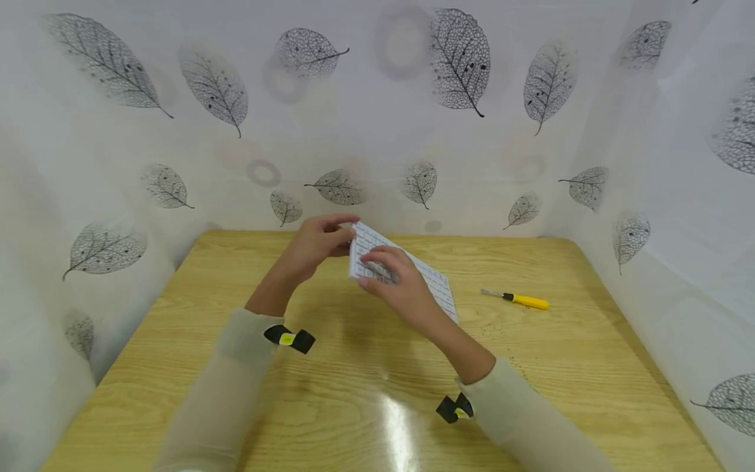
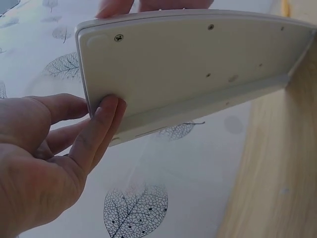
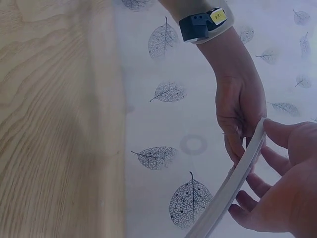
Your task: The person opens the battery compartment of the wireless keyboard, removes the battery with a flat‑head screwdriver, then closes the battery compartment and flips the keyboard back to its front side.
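A white keyboard [image 1: 435,283] is held tilted, its left end raised and its right end lower, near the table. My left hand [image 1: 312,248] grips the raised end. In the left wrist view, its fingers [image 2: 101,126] lie against the pale underside [image 2: 163,64], where several small screws show. My right hand [image 1: 404,285] is on the key side, its curved fingers touching the keys and its thumb at the edge. From the right wrist view, the keyboard's thin side [image 3: 225,196] stands between the two hands. Whether the lower end touches the table is unclear.
A screwdriver [image 1: 527,301] with a yellow handle lies on the wooden table [image 1: 330,406] to the right. Small dark specks are scattered near it. Leaf-patterned white sheeting [image 1: 366,137] encloses the back and sides.
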`<action>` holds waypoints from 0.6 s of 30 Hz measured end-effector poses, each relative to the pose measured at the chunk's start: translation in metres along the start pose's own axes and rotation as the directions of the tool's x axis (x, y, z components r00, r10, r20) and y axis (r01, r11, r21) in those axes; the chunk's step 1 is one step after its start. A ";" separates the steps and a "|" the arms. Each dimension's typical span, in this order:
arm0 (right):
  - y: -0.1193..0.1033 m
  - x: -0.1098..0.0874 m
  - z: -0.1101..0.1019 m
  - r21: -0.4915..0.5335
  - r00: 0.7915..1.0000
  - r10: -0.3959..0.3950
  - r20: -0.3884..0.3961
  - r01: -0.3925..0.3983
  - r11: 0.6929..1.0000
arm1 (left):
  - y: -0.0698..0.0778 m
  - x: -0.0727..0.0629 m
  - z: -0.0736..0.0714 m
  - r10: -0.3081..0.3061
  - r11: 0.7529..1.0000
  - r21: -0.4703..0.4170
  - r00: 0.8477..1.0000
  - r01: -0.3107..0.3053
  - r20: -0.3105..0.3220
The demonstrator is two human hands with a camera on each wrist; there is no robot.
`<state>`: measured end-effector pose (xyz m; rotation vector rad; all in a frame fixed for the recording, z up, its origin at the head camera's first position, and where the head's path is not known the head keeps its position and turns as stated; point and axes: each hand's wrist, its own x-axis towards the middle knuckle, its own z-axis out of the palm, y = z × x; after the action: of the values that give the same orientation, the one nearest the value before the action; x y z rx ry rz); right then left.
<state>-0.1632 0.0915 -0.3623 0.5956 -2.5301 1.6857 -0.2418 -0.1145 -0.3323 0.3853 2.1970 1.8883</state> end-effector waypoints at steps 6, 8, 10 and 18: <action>-0.008 0.001 0.001 0.005 1.000 -0.005 -0.017 0.005 1.000 | 0.006 0.000 0.002 0.002 1.000 -0.006 1.000 -0.002 0.003; -0.010 0.002 0.001 0.000 0.999 -0.012 -0.031 0.012 1.000 | 0.010 -0.001 0.002 0.007 1.000 -0.004 1.000 -0.007 0.003; -0.013 0.003 0.002 -0.009 0.999 -0.025 -0.042 0.024 1.000 | 0.014 -0.003 0.001 0.018 1.000 -0.002 1.000 -0.018 0.006; -0.025 0.008 0.006 -0.027 0.996 -0.022 -0.086 0.020 0.999 | 0.030 -0.004 0.002 0.016 1.000 0.021 1.000 -0.016 -0.009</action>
<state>-0.1617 0.0754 -0.3411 0.5334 -2.4737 1.6326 -0.2356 -0.1093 -0.3026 0.4004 2.2271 1.8805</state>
